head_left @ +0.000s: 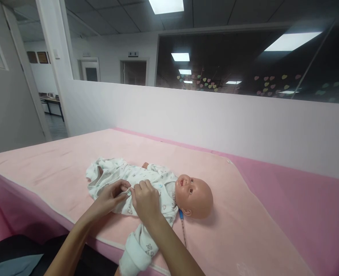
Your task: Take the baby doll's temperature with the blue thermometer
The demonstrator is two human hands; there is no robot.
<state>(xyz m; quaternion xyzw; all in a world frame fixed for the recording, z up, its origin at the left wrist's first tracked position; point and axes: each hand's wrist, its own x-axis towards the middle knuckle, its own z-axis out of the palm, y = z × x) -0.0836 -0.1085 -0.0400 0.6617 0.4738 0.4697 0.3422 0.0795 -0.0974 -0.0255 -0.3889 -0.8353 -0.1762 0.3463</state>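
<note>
A baby doll (194,193) lies on its back on a pink blanket (57,168), head to the right. It wears a white printed romper (146,178). My left hand (110,197) pinches the romper's front edge at a small snap near the doll's middle. My right hand (146,199) is closed on the facing edge of the romper, fingertips meeting my left hand's. One sleeve of the romper (139,249) hangs over the table's near edge beside my right forearm.
The blanket lies on a pink-covered table (301,207) that stands against a low white wall (215,122) with dark glass above. A thin cord (183,230) runs from under the doll's head toward the near edge. A doorway opens at the left.
</note>
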